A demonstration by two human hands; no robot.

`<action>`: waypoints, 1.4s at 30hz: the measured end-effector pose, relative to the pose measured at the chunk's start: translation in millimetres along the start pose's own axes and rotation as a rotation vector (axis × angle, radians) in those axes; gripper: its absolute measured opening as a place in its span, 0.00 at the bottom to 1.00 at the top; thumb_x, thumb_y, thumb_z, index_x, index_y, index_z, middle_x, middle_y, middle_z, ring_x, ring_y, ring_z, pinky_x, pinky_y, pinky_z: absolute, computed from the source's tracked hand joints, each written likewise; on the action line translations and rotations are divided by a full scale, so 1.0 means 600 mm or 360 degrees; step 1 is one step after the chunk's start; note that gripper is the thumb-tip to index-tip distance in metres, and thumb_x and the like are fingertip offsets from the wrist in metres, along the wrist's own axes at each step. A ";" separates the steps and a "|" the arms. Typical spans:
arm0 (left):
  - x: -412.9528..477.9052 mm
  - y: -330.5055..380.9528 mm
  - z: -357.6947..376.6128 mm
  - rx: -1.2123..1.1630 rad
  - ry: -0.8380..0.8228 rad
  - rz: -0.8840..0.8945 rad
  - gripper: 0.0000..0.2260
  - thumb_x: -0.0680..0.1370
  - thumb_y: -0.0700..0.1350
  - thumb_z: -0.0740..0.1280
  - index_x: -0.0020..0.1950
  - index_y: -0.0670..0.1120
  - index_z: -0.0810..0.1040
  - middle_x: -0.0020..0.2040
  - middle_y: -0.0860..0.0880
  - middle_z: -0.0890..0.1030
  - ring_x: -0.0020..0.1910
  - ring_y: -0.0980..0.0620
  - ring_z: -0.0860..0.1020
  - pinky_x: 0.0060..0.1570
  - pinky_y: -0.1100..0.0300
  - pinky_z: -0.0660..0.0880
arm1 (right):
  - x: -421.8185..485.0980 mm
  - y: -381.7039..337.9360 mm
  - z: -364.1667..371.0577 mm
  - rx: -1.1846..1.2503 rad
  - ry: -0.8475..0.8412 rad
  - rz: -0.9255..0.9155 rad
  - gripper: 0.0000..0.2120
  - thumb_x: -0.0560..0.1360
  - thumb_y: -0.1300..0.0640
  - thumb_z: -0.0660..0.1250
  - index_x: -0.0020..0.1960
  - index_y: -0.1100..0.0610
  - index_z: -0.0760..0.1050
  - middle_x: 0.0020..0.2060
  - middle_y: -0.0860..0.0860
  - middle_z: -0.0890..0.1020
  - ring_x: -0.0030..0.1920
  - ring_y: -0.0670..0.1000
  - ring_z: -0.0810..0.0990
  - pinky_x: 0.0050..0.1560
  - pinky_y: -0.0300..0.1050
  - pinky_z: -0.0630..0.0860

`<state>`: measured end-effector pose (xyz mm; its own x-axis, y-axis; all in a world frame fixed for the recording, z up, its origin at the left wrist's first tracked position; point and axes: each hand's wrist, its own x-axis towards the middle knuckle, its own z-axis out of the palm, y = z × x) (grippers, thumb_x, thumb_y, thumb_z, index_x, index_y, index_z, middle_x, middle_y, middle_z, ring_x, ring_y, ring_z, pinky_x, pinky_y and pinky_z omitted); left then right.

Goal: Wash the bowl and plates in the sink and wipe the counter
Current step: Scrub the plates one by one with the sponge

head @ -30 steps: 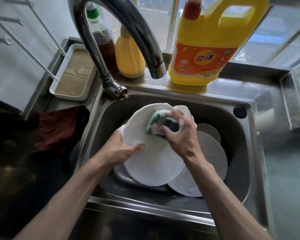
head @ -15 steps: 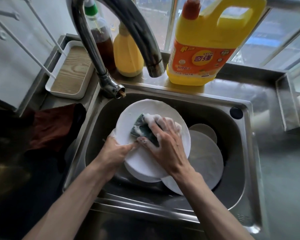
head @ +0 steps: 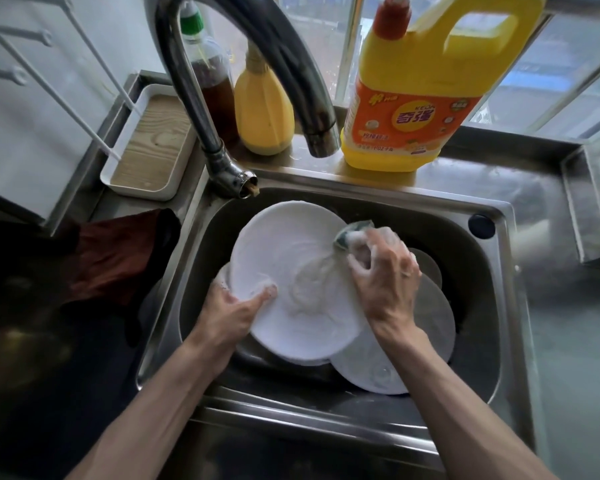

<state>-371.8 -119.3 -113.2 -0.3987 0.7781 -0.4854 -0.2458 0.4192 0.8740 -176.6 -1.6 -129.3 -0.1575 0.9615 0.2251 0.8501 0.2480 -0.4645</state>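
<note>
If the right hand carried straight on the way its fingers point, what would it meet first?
Probably the sink's back wall, just beyond the plate's rim, where the right hand grips the sponge. The faucet spout looks higher, though depth is unclear.

yellow detergent jug (head: 426, 91), squeeze bottle (head: 263, 112), sauce bottle (head: 210, 77) — wooden-bottomed tray (head: 153, 147)

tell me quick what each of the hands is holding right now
Left hand: grips the top plate by its left rim, thumb on its face.
Right hand: grips the soapy sponge at the plate's right edge.
</note>
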 end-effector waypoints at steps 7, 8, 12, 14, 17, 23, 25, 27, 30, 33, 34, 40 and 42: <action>-0.005 -0.004 0.028 0.0085 -0.0198 -0.0041 0.29 0.69 0.46 0.81 0.67 0.45 0.76 0.55 0.43 0.86 0.55 0.42 0.85 0.53 0.45 0.83 | 0.001 -0.072 0.007 0.0503 -0.0056 -0.0232 0.06 0.76 0.53 0.76 0.47 0.52 0.80 0.43 0.48 0.83 0.43 0.48 0.79 0.43 0.41 0.70; -0.004 -0.004 0.030 0.0066 -0.0203 -0.0056 0.28 0.69 0.47 0.81 0.66 0.45 0.77 0.55 0.43 0.86 0.54 0.42 0.85 0.54 0.44 0.83 | -0.003 -0.088 0.009 0.0557 -0.0097 -0.0314 0.07 0.76 0.52 0.76 0.47 0.53 0.80 0.43 0.49 0.83 0.43 0.48 0.78 0.44 0.41 0.71; -0.007 0.005 0.029 0.0025 -0.0195 -0.0048 0.21 0.69 0.45 0.79 0.61 0.48 0.80 0.52 0.43 0.87 0.52 0.43 0.86 0.53 0.46 0.83 | -0.011 -0.086 0.016 0.0412 -0.0136 -0.0496 0.11 0.77 0.45 0.72 0.48 0.53 0.84 0.50 0.47 0.83 0.53 0.54 0.74 0.55 0.50 0.71; -0.012 0.007 0.026 -0.0015 -0.0177 -0.0050 0.22 0.71 0.42 0.78 0.64 0.48 0.77 0.54 0.43 0.86 0.53 0.43 0.86 0.51 0.48 0.84 | -0.003 -0.057 0.013 0.0233 -0.0064 -0.0379 0.09 0.77 0.45 0.73 0.48 0.50 0.85 0.55 0.46 0.82 0.55 0.54 0.73 0.57 0.54 0.71; -0.017 0.005 0.027 -0.0103 -0.0144 -0.0014 0.21 0.76 0.37 0.75 0.66 0.49 0.76 0.54 0.47 0.87 0.51 0.46 0.86 0.44 0.55 0.84 | -0.003 -0.027 0.001 0.0091 -0.0031 -0.0080 0.10 0.76 0.43 0.74 0.51 0.48 0.86 0.57 0.47 0.79 0.57 0.53 0.71 0.59 0.55 0.69; -0.033 -0.007 0.047 -0.0160 -0.0065 -0.0010 0.21 0.77 0.37 0.74 0.68 0.51 0.76 0.56 0.48 0.86 0.53 0.47 0.86 0.44 0.54 0.84 | -0.022 -0.026 -0.008 0.0315 -0.0044 0.0304 0.10 0.74 0.42 0.77 0.48 0.47 0.83 0.60 0.49 0.76 0.60 0.54 0.74 0.57 0.58 0.76; -0.034 -0.014 0.044 -0.0175 -0.0011 -0.0001 0.23 0.76 0.38 0.75 0.69 0.50 0.76 0.57 0.47 0.85 0.54 0.47 0.86 0.46 0.54 0.84 | -0.012 -0.021 -0.008 0.0440 -0.0109 0.0288 0.11 0.73 0.43 0.78 0.49 0.48 0.85 0.57 0.48 0.77 0.56 0.53 0.75 0.56 0.57 0.76; -0.034 -0.017 0.040 -0.0177 0.0018 -0.0013 0.25 0.75 0.38 0.76 0.69 0.50 0.75 0.58 0.48 0.85 0.55 0.48 0.85 0.47 0.55 0.84 | 0.002 -0.019 -0.011 0.0534 -0.0157 0.0212 0.10 0.72 0.47 0.79 0.51 0.48 0.86 0.57 0.49 0.77 0.55 0.53 0.74 0.58 0.55 0.75; -0.032 -0.006 0.032 -0.0138 -0.0097 -0.0153 0.25 0.72 0.38 0.78 0.67 0.49 0.76 0.56 0.48 0.86 0.53 0.48 0.86 0.48 0.55 0.83 | 0.025 -0.014 -0.018 0.0588 -0.0249 0.0030 0.10 0.73 0.47 0.79 0.51 0.49 0.86 0.57 0.50 0.78 0.55 0.53 0.74 0.58 0.54 0.75; -0.015 0.019 0.022 -0.0072 -0.0292 -0.0231 0.22 0.73 0.36 0.78 0.65 0.43 0.77 0.53 0.43 0.87 0.51 0.44 0.86 0.45 0.55 0.83 | 0.044 -0.012 -0.028 0.0559 -0.0425 -0.0217 0.10 0.73 0.45 0.78 0.49 0.49 0.87 0.61 0.50 0.80 0.57 0.55 0.76 0.59 0.55 0.76; -0.006 0.024 0.018 -0.0057 -0.0337 -0.0231 0.23 0.72 0.36 0.78 0.65 0.42 0.77 0.54 0.42 0.87 0.52 0.43 0.86 0.45 0.54 0.83 | 0.046 -0.014 -0.029 0.0560 -0.0472 -0.0282 0.09 0.73 0.45 0.78 0.49 0.49 0.87 0.62 0.51 0.80 0.58 0.55 0.76 0.59 0.56 0.76; 0.018 0.030 0.024 0.0013 -0.0326 -0.0095 0.19 0.73 0.37 0.76 0.64 0.42 0.80 0.53 0.41 0.87 0.53 0.41 0.86 0.50 0.52 0.83 | 0.026 -0.045 -0.017 0.0360 -0.0364 -0.0449 0.07 0.75 0.46 0.74 0.53 0.42 0.86 0.62 0.51 0.80 0.66 0.58 0.73 0.65 0.56 0.66; 0.017 0.020 0.025 0.0020 -0.0271 -0.0040 0.22 0.69 0.42 0.78 0.62 0.43 0.80 0.52 0.42 0.87 0.52 0.42 0.86 0.49 0.52 0.83 | 0.012 -0.063 -0.005 0.0362 -0.0239 -0.0361 0.06 0.74 0.47 0.75 0.50 0.45 0.86 0.52 0.51 0.82 0.54 0.59 0.78 0.55 0.56 0.71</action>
<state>-365.6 -99.3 -107.0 -0.2366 0.8350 -0.4968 -0.2419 0.4445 0.8625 -208.1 -4.6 -107.8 -0.4160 0.8814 0.2237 0.6542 0.4609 -0.5997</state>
